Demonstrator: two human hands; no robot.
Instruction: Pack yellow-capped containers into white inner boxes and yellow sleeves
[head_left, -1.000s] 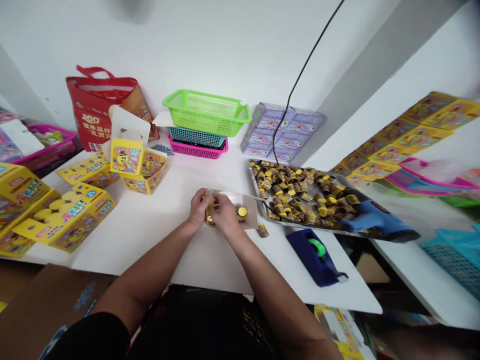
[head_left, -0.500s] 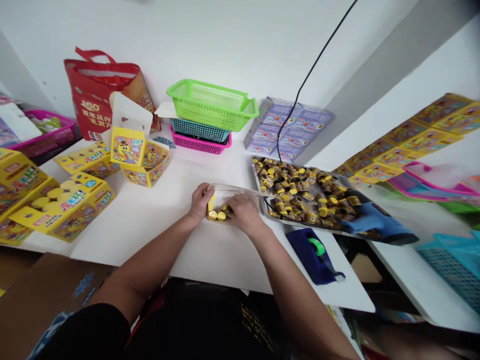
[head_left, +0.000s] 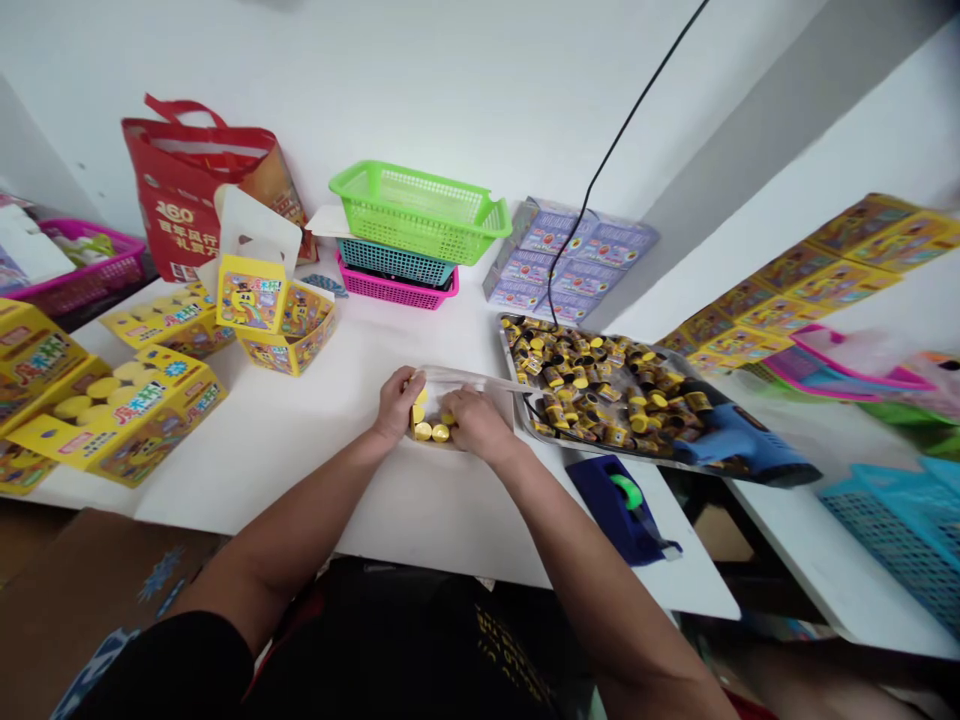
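Note:
Both my hands work over a clear plastic tray insert (head_left: 487,408) lying on the white table (head_left: 300,480). My left hand (head_left: 398,403) grips its left end, near a clear raised strip along the far edge. My right hand (head_left: 475,421) presses down among small yellow-capped canisters (head_left: 432,431) in the insert, its fingers over them. Some canisters are hidden beneath my fingers. A large metal tray (head_left: 600,385) heaped with more such canisters lies to the right of my hands, not touching them.
Open yellow printed cartons (head_left: 270,315) stand at the left. Stacked green, teal and pink baskets (head_left: 416,205) sit at the back. A blue heat gun (head_left: 739,440) lies on the metal tray's corner. A navy tape dispenser (head_left: 622,510) sits near the table's right edge.
The lone canister at the insert's right has left view, and caps now show along its near edge. My right hand has shifted slightly left, closer to my left hand.

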